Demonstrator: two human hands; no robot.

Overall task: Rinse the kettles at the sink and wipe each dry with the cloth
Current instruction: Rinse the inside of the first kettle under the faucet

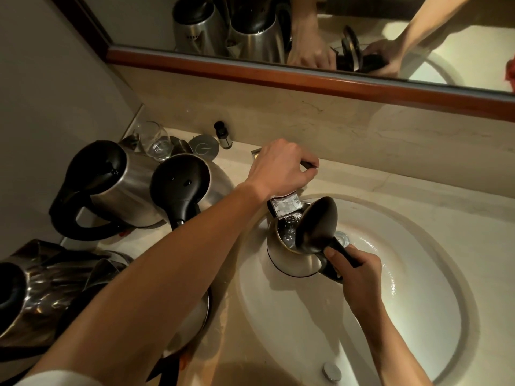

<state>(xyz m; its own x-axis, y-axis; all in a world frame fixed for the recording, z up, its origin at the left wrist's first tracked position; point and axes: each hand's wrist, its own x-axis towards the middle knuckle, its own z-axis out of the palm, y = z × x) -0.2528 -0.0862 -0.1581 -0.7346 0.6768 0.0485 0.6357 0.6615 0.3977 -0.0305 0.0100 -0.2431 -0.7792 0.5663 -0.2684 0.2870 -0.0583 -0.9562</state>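
Room: a bathroom corner with pale walls and a big mirror (278, 29) in a red-brown wood frame above the sink (418, 316).
Counter: the counter (404, 185) is smooth cream stone with thin dark veins, and it goes all round the sink.
Sink: a round white bowl, shiny and wet, set into the counter.
Kettle in use: a shiny metal kettle (289, 260) with a black handle and a black lid flipped up; it is inside the sink, at the back left part of the bowl, under the tap.
Tap: the silver tap (285, 204) pours water into the open kettle.
Right hand: the right hand (359, 271) is curled tight round the kettle's black handle, over the sink.
Left hand: the left hand (281, 165) is behind the sink, fingers curled round the thin tap lever (308, 164).
Other kettles: two metal kettles (133, 188) with black lids stand on the counter left of the sink; more shiny ones (41, 296) sit nearer, also left of the sink.
Glass: a clear glass (154, 140) stands behind those kettles, far left of the sink.
Small bottle: a little dark bottle (223, 134) stands by the back wall, left of the sink.
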